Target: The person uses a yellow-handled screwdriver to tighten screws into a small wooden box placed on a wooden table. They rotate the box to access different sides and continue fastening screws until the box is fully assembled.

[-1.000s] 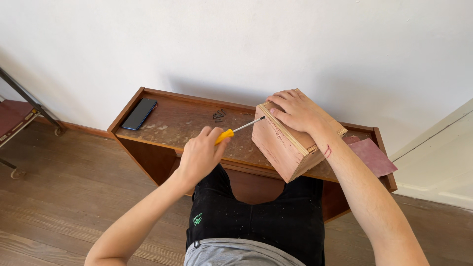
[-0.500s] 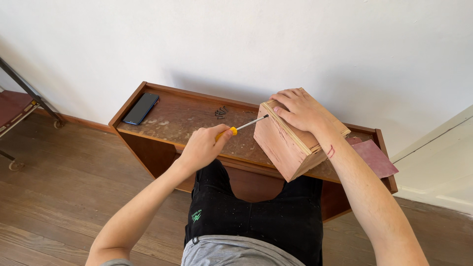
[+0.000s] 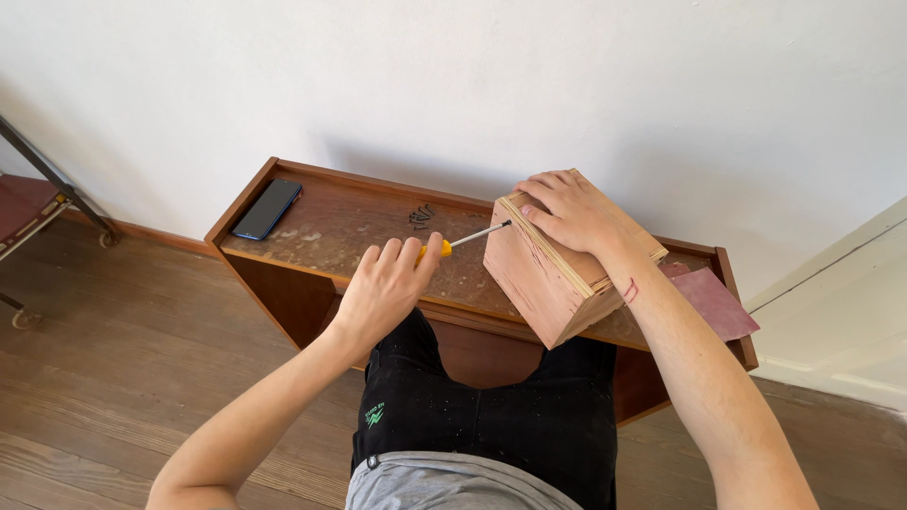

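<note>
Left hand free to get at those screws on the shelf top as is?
Probably not right away: the left hand is closed around the screwdriver. The path itself looks open, with the screws lying on bare shelf just beyond it.

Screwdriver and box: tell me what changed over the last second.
Little changed. The left hand slid up the yellow screwdriver, covering more of its handle, tip kept against the wooden box. The right hand stayed pressed on the box top. Phone and screws did not move.
</note>
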